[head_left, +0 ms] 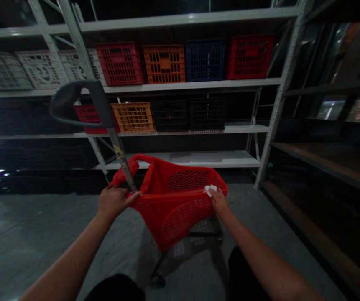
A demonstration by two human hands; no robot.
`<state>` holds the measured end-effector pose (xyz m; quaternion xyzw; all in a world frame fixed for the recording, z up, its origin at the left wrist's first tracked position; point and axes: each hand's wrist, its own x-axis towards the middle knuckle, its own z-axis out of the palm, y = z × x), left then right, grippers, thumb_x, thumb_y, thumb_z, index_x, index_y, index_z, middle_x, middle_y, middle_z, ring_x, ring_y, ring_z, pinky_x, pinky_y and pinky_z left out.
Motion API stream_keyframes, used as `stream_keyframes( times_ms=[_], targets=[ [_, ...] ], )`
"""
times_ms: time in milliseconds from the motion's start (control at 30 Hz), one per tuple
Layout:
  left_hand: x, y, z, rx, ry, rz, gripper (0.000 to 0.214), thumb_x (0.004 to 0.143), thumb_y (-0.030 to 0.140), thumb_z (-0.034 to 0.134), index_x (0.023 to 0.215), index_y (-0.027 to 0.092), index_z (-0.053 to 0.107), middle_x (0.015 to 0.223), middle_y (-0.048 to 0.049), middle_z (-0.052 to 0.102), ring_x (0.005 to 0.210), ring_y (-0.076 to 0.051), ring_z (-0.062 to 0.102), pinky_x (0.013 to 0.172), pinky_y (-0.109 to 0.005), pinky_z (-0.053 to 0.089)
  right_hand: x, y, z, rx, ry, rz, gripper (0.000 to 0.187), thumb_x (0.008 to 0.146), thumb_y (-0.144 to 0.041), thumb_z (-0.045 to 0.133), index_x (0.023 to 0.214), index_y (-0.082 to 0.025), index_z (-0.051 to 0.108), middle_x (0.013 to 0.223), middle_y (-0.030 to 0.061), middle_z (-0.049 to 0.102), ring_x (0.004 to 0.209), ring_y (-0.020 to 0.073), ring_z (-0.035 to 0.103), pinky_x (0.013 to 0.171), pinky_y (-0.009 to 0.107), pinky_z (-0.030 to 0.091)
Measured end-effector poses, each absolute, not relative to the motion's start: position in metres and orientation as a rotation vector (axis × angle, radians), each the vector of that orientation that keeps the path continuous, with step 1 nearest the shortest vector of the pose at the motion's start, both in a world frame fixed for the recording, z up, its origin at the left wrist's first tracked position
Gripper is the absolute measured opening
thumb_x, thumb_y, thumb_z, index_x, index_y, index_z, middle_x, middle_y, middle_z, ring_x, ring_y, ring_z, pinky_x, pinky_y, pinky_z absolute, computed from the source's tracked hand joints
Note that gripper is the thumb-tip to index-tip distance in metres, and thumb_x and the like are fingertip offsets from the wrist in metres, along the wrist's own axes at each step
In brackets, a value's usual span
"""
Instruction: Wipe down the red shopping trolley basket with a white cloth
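One red cart [155, 215]; right hand [220, 203], fingers pinching half-hidden white wad [210, 190]; left hand [112, 202], grip unclear.

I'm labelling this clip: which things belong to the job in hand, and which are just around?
Likely in use:
red cart, with the left hand on it
white cloth or tissue, in the right hand at the cart's edge

Apparently just around:
coloured crates
shelving

A red shopping cart [174, 201] (its sides perforated) stands upright; a small white wad [210, 190] touches its near rim at right.
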<state>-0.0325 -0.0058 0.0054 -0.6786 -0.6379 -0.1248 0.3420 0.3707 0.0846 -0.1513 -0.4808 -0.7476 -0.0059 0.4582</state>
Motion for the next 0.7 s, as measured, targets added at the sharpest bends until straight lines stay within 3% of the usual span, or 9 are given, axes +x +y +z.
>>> stream_keyframes(
  times_ms=[133,300,533,700],
  targets=[
    [-0.03,-0.006,0.004,-1.787,-1.637,-0.37,0.057,0.076,0.063,0.035,0.058,0.017,0.064,0.061,-0.0112,0.064,0.066,-0.025,0.058,0.069,-0.035,0.034,0.435,0.092,-0.157,-1.333,-1.733,-0.029,0.039,0.071,-0.009,0.041,0.101,-0.013,0.065,0.107,0.0103,0.065,0.102,0.0246,0.059,0.1,0.049,0.032],
    [-0.028,-0.005,0.002,-1.823,-1.615,-0.39,0.056,0.075,0.063,0.036,0.061,0.017,0.066,0.061,-0.0095,0.065,0.066,-0.024,0.057,0.068,-0.033,0.033,0.431,0.086,-0.16,-1.386,-1.626,-0.051,0.04,0.073,-0.009,0.037,0.1,-0.015,0.066,0.105,0.0096,0.066,0.104,0.0226,0.058,0.099,0.045,0.036],
    [-0.01,-0.005,0.004,-1.79,-1.639,-0.35,0.058,0.076,0.063,0.034,0.06,0.017,0.066,0.06,-0.0094,0.065,0.067,-0.023,0.058,0.07,-0.034,0.034,0.324,0.043,-0.14,-1.019,-1.749,0.05,0.048,0.077,-0.004,0.036,0.116,-0.02,0.058,0.12,0.0065,0.058,0.117,0.0178,0.048,0.102,0.041,0.035],
    [0.003,-0.003,0.004,-1.785,-1.604,-0.357,0.056,0.076,0.061,0.035,0.058,0.017,0.065,0.06,-0.0098,0.064,0.066,-0.023,0.058,0.069,-0.033,0.034,0.206,0.014,-0.096,-0.74,-1.831,0.184,0.048,0.08,-0.004,0.035,0.125,-0.015,0.05,0.124,0.0082,0.054,0.119,0.0165,0.046,0.104,0.036,0.034]
  ],
)
